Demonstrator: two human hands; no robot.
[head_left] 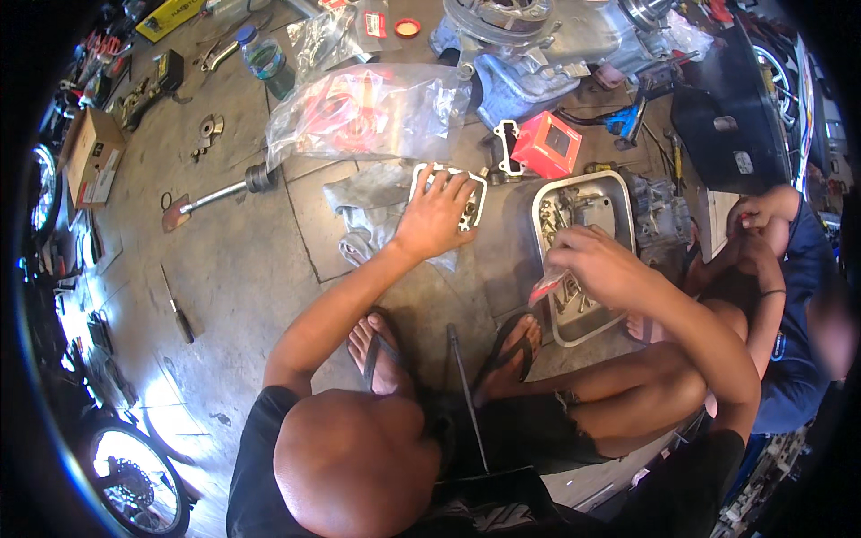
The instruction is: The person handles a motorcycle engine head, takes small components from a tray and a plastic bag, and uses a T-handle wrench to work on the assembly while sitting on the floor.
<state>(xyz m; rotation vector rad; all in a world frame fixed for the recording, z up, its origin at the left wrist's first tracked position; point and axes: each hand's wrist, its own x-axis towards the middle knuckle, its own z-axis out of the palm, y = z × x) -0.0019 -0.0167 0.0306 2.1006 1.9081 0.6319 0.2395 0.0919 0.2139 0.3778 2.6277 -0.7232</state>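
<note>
My left hand (437, 213) lies flat on a pale metal engine part (475, 193) with a white gasket outline, which rests on a grey rag (368, 197) on the concrete floor. My right hand (599, 260) hovers over a metal tray (619, 193) full of bolts and small parts and pinches a small clear plastic bag with red print (547, 285). I squat in sandals, both feet just below the hands.
A clear bag with red parts (368, 112), a red box (547, 143), an engine block (529, 54), a green bottle (266, 61), a socket wrench (215, 193) and a screwdriver (177, 309) lie around. Another person (780, 287) squats at right. A wheel (134, 480) stands at lower left.
</note>
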